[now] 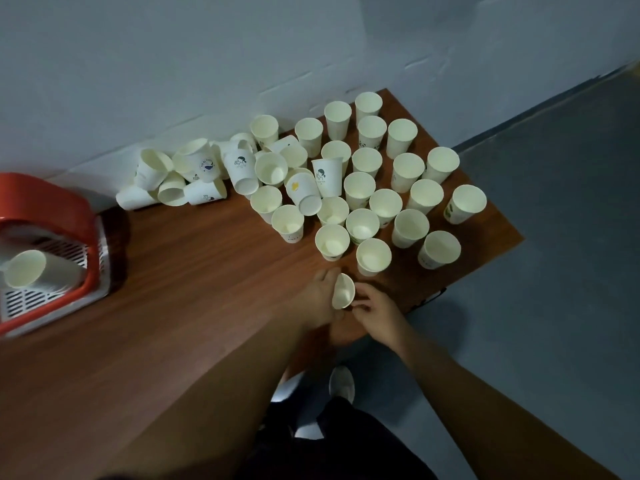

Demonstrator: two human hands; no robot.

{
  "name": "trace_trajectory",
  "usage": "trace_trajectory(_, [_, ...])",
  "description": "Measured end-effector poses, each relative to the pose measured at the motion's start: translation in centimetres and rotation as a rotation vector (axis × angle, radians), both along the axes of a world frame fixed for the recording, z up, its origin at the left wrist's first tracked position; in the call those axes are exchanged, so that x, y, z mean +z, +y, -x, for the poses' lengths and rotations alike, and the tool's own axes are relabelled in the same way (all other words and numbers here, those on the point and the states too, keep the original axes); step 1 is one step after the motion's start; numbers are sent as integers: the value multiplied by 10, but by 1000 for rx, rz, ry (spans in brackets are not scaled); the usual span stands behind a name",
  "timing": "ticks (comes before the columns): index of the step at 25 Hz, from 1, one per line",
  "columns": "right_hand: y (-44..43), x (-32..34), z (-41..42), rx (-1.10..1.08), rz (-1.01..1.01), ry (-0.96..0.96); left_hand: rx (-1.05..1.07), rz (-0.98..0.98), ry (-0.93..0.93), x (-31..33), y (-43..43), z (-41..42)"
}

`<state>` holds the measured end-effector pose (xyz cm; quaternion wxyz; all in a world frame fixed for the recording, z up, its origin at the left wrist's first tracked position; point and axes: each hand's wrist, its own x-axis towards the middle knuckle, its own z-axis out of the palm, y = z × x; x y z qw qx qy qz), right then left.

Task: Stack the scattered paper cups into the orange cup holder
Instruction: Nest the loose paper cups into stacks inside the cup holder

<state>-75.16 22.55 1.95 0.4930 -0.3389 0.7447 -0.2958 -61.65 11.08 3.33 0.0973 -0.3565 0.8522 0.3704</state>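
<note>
Right here at the near table edge, I've got one paper cup (343, 292) between both hands. My left hand (320, 299) is wrapped around its side with the fingers closed on it, and my right hand (375, 313) pinches in at the lower rim and base. The cup is tipped, mouth facing up and a little toward me. Whether it's a single cup or a couple nested together, I can't quite tell from this angle.

Just beyond my knuckles stand the upright cups (374, 256), a loose grid of them, mouths up, spreading toward the far right corner of the wooden table (194, 271). Farther back and left, against the wall (207, 64), lies the tumbled heap of cups (194, 174), on their sides and leaning on each other.

Now the part that matters: the orange cup holder (52, 244) sits well off to my left, at the table's left end, with a stack of cups (38, 275) already lying in it, mouth pointing toward me. So the cup has to travel left across bare table, and my left hand is the nearer one for that. I'd say its long axis needs tipping over to match that lying stack before it slides in.
</note>
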Motion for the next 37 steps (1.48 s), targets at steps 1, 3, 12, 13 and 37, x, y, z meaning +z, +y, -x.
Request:
trace_trajectory(1, [0, -3, -1, -18, -6, -23, 23, 1, 15, -6, 2, -1])
trace_trajectory(3, [-1, 4, -3, -36, 21, 64, 67, 22, 59, -13, 2, -7])
trace_trajectory(12, [-52, 4, 18, -83, 7, 975, 244, 32, 152, -15, -12, -43])
trace_trajectory(13, [-53, 1, 20, -52, -18, 976, 258, 25, 149, -15, -14, -46])
trace_trajectory(37, [-204, 136, -259, 450, 477, 488, 1328, 404, 301, 126, -93, -407])
